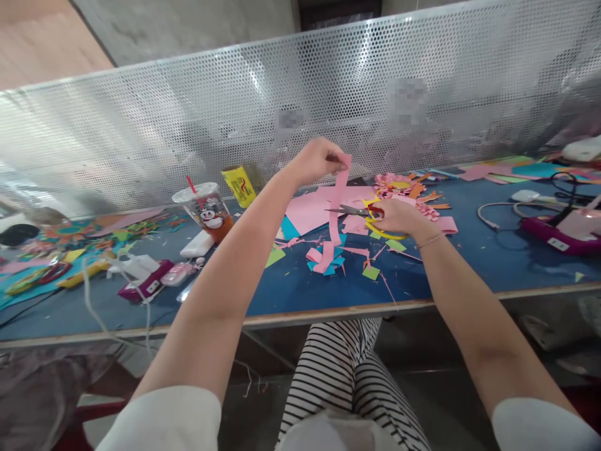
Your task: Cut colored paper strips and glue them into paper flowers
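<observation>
My left hand [322, 160] pinches the top of a long pink paper strip [337, 194], which hangs down over the blue table. In my right hand [399, 217] are the yellow-handled scissors [357, 212], their blades parted and reaching across the strip from the right. The strip's lower end rests near a curled pink piece and small blue paper pieces [332, 265]. Behind the strip lies a larger pink sheet [305, 212]. Pink paper flowers [399, 185] sit beyond my right hand.
A cup with a red straw [209, 212] and a yellow packet [239, 186] stand left of centre. Purple devices [149, 282] with cables lie at both sides. Paper scraps cover the left end. A perforated metal screen [263, 113] rises behind the table.
</observation>
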Demonstrator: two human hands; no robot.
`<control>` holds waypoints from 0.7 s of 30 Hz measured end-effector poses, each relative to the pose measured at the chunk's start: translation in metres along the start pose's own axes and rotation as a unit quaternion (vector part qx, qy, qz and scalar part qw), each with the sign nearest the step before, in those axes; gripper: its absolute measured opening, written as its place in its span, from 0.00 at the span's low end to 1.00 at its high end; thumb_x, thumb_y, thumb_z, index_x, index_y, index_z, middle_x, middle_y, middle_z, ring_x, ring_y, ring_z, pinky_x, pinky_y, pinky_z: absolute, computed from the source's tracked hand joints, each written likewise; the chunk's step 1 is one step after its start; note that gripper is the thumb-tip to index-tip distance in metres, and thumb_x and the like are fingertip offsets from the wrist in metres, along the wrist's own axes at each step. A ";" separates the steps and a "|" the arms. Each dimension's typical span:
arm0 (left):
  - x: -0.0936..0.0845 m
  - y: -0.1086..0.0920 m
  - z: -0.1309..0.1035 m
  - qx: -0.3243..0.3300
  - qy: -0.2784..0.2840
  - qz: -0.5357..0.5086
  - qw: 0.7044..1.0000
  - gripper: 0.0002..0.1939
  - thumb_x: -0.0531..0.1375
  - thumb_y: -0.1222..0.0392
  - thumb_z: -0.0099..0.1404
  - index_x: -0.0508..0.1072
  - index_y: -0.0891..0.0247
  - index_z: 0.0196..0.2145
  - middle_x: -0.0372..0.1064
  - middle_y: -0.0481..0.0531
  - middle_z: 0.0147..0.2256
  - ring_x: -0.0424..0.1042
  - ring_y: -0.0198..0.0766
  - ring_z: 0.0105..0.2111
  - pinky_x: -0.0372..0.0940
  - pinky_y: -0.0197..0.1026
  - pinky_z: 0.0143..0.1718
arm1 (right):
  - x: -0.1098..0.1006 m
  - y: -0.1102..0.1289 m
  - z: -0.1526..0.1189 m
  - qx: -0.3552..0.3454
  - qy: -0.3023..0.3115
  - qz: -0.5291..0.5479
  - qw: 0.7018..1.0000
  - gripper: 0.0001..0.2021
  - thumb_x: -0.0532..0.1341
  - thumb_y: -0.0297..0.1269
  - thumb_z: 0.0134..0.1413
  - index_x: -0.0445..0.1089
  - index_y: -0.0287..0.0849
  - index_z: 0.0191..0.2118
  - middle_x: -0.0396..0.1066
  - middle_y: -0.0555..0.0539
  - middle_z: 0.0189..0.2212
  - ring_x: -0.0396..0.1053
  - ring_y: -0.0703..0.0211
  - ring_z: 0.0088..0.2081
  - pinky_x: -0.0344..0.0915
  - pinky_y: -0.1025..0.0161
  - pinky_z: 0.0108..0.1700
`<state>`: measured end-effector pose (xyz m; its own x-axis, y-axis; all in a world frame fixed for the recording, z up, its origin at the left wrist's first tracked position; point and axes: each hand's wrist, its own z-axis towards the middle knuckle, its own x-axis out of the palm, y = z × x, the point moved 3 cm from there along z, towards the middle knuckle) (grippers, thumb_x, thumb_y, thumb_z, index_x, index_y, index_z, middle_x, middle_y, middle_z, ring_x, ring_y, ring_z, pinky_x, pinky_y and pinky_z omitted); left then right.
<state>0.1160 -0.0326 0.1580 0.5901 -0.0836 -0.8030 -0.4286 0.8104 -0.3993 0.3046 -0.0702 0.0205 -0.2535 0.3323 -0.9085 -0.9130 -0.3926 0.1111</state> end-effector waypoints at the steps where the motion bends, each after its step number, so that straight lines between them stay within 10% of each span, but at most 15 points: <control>1: 0.000 -0.001 0.001 0.003 0.003 0.000 1.000 0.04 0.60 0.66 0.53 0.75 0.67 0.29 0.70 0.50 0.25 0.69 0.34 0.32 0.62 0.39 0.37 | 0.000 0.000 0.000 0.002 -0.001 0.003 1.000 0.16 0.57 0.50 0.47 0.68 0.42 0.34 0.72 0.44 0.32 0.67 0.56 0.32 0.57 0.63 0.31; 21: 0.009 0.005 0.014 0.003 -0.005 -0.027 1.000 0.04 0.62 0.63 0.53 0.73 0.67 0.27 0.69 0.50 0.23 0.68 0.35 0.30 0.63 0.39 0.36 | 0.001 -0.003 0.003 -0.032 -0.012 0.028 0.999 0.14 0.55 0.46 0.49 0.69 0.40 0.33 0.71 0.44 0.30 0.65 0.58 0.30 0.58 0.63 0.33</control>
<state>0.1285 -0.0210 0.1554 0.6195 -0.1209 -0.7756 -0.3916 0.8087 -0.4389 0.3063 -0.0663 0.0203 -0.3124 0.3274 -0.8917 -0.8751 -0.4645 0.1361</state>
